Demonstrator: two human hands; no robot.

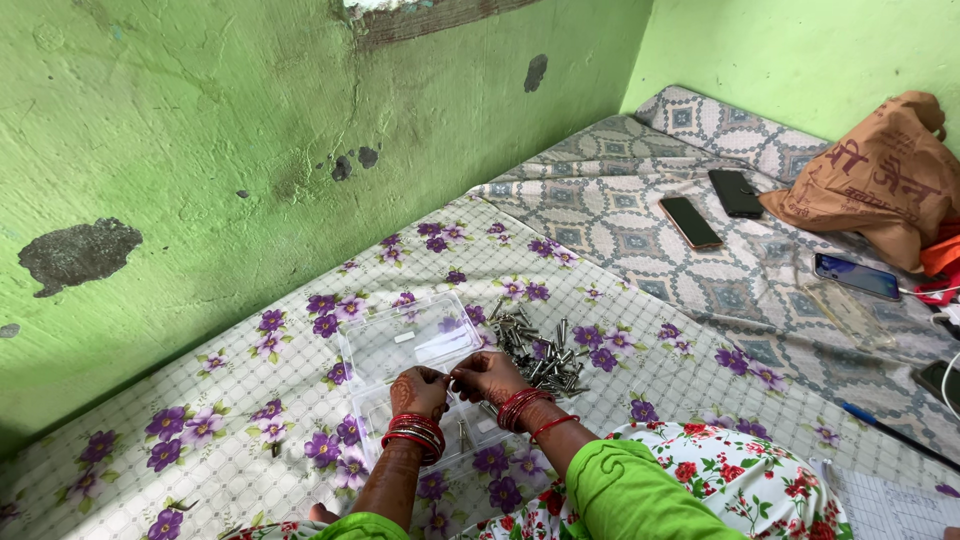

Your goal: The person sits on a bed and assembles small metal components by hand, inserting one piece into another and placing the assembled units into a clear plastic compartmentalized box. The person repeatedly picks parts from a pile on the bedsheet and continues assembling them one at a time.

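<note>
My left hand (418, 391) and my right hand (487, 376) meet fingertip to fingertip over a clear plastic box (410, 340) with its lid open, lying on a purple-flowered sheet. Both pinch a small metal part between them; it is too small to tell more. Red bangles ring both wrists. A pile of small metal bolts or pins (538, 352) lies just right of the box, close to my right hand. A few metal pieces (464, 432) rest inside the box below my hands.
A green wall (200, 170) runs along the left. Three phones (690, 222) (736, 193) (857, 276) and a brown bag (885, 175) lie on the patterned mattress at the right. A pen (890, 430) and paper (890, 505) are at the lower right.
</note>
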